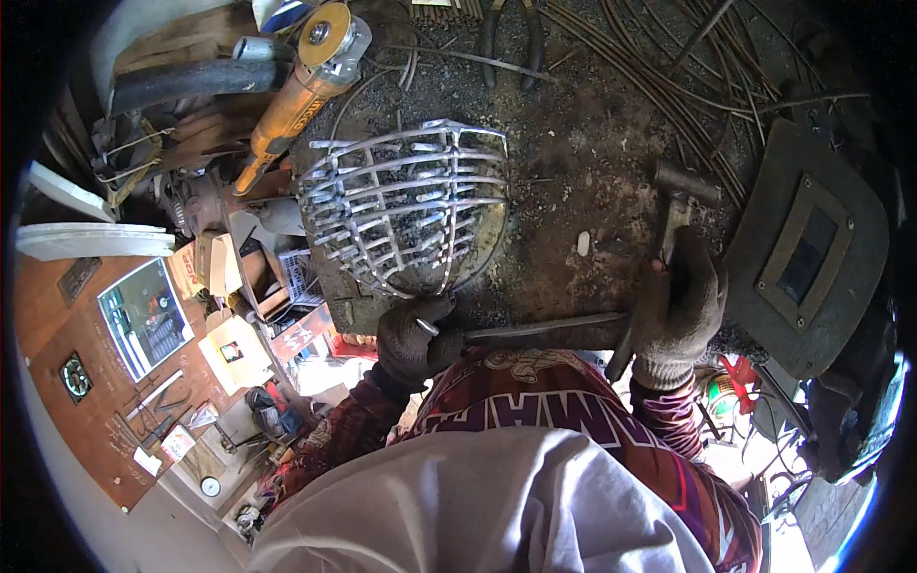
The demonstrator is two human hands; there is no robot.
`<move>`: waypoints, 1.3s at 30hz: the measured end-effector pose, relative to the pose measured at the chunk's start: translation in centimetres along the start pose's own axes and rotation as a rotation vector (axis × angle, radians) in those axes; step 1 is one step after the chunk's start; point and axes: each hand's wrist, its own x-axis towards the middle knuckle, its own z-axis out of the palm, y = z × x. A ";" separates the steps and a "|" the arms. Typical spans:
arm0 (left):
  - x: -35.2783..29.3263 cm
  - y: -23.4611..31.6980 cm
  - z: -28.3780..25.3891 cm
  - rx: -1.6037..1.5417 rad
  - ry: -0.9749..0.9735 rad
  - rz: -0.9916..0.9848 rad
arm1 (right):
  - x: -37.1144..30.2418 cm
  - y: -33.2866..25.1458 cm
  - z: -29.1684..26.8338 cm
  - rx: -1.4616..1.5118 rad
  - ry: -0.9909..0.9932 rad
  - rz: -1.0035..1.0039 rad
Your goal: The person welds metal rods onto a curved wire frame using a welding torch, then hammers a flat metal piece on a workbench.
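A rounded, cage-like basket of welded metal rods (449, 181) lies on the dirty metal worktable (573, 277), many short rod ends sticking out along its left side. At its near end is my left hand (413, 336), in a dark knit glove. The fingers are curled, and a small shiny metal piece shows between them; I cannot make out what it belongs to. My right hand (676, 315), gloved too, is closed round the handle of a hammer (676, 224). The hammer's head points away from me, resting near the table's right side.
An orange angle grinder (296, 105) lies at the far left. Pliers (511, 48) and bent rods (659, 76) are at the back. A dark welding mask (807, 248) sits at the right edge. A flat metal bar (544, 328) runs along the near edge.
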 end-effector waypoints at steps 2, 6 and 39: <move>0.7 0.6 -0.1 -0.009 0.003 -0.004 | -0.3 0.6 0.3 0.025 0.003 -0.030; 0.4 0.4 0.2 -0.083 -0.056 -0.190 | -0.3 1.2 0.4 0.144 0.030 -0.084; 2.0 1.6 -1.5 -0.043 -0.157 -0.189 | 0.8 0.6 0.2 -0.074 -0.031 -0.160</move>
